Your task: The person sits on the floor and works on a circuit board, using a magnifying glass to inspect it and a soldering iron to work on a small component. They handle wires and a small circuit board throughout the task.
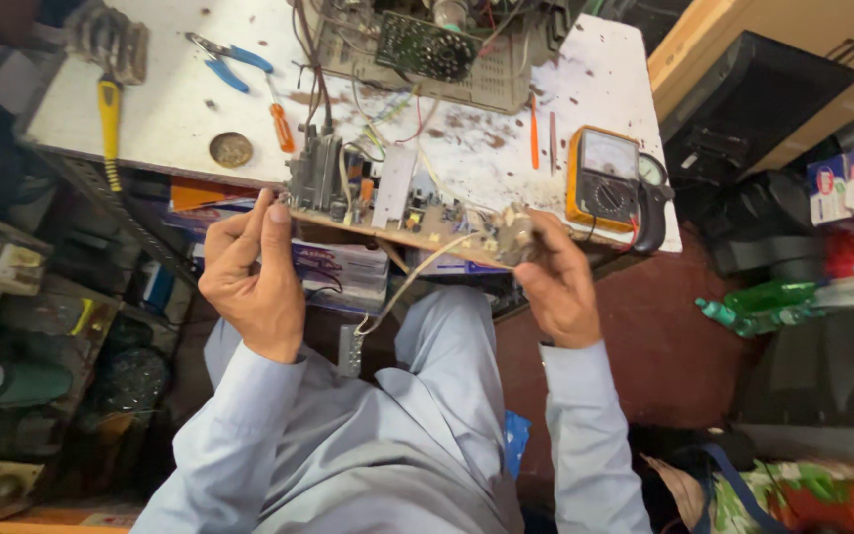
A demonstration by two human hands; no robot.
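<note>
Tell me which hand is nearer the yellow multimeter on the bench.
Right. The right hand grips the circuit board's end just below-left of the yellow multimeter; the left hand holds the board's far end, well away from it.

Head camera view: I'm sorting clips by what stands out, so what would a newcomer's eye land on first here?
First the circuit board, crowded with parts and held level at the picture's middle, the left hand gripping its left end and the right hand its right end. Behind it, at the right edge of the stained white workbench, lies a yellow-cased multimeter. Blue-handled pliers and an orange screwdriver lie at upper left.
</note>
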